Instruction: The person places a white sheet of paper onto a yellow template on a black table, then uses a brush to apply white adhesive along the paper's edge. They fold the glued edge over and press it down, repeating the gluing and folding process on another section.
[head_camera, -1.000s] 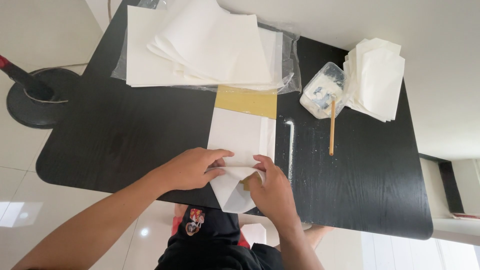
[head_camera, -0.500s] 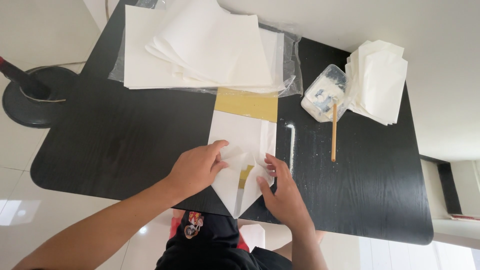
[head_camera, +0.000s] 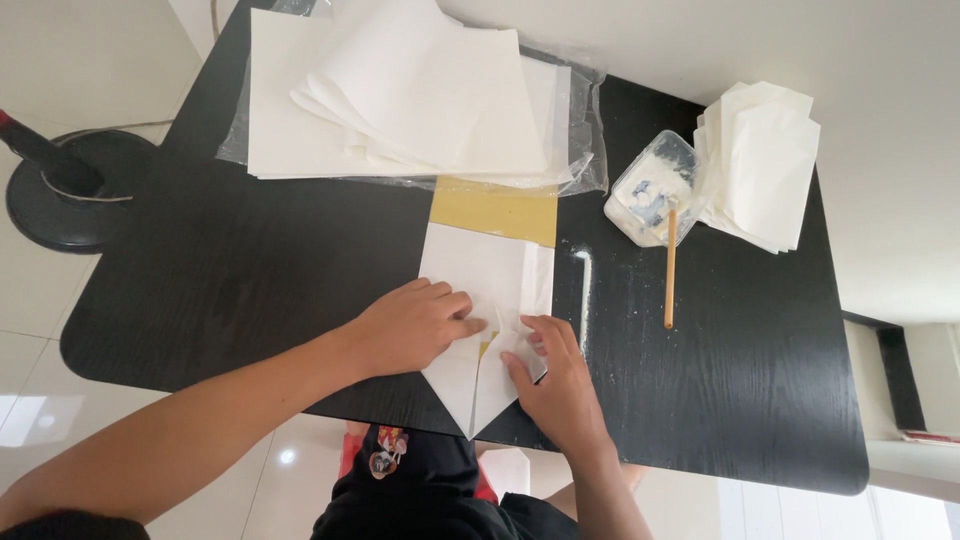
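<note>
White paper sheet, folded (head_camera: 487, 300), lies flat at the near edge of the black wood-grain table (head_camera: 250, 290), roughly midway along it; its pointed lower tip overhangs the edge toward the person. A mustard-yellow rectangular card (head_camera: 497, 212) shows at its far end, apparently underneath.

Left hand (head_camera: 410, 325) rests palm down on the sheet's left half, fingers together and flattened, tips pointing at the centre crease. Right hand (head_camera: 555, 385) is on the right flap near the tip, fingers slightly spread and pressing down. Neither pinches anything.

Handling, as a judgement: very light, thin, limp paper; creases readily, slides easily on the smooth tabletop, tears or smudges if damp with paste. Best held by flat pressure on the panels, or lifted by a folded edge or the overhanging tip, where layers give stiffness.

Around: loose stack of large white sheets on clear plastic wrap (head_camera: 400, 95) at the far edge; small clear plastic tub of white paste (head_camera: 652, 188) and thin wooden stick (head_camera: 670, 268) toward the right; pile of finished white folded pieces (head_camera: 760, 165) at the far right corner; a white smear (head_camera: 583, 290) just right of the sheet.
</note>
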